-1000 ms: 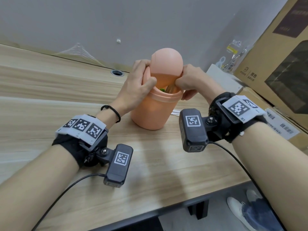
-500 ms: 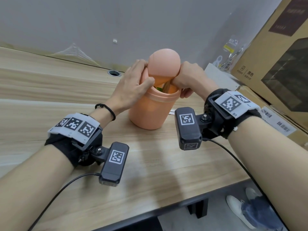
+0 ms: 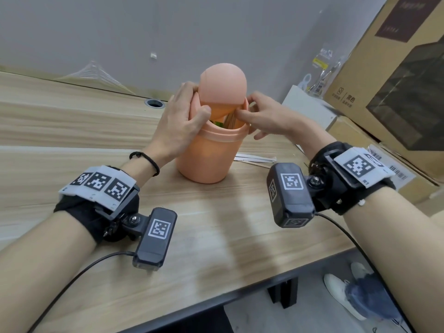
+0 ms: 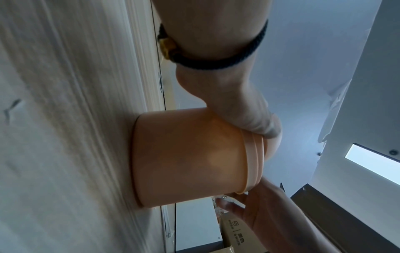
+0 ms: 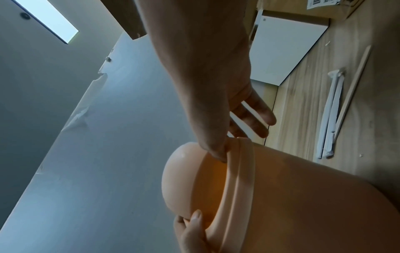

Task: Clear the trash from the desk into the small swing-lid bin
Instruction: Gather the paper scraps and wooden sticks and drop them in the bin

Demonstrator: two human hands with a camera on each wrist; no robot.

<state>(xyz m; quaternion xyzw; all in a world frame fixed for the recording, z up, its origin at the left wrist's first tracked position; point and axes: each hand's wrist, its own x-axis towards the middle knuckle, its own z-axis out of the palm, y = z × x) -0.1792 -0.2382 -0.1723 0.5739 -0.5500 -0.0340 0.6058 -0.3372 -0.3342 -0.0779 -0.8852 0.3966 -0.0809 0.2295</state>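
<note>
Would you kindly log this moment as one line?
left hand holds peach plastic swing-lid bin | right hand pinches rim | lid tilted open

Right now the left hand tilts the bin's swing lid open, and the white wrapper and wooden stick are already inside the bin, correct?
Not quite. The left hand does tilt the swing lid open, but the white wrapper and wooden stick lie on the desk beside the bin; the right wrist view shows them.
</note>
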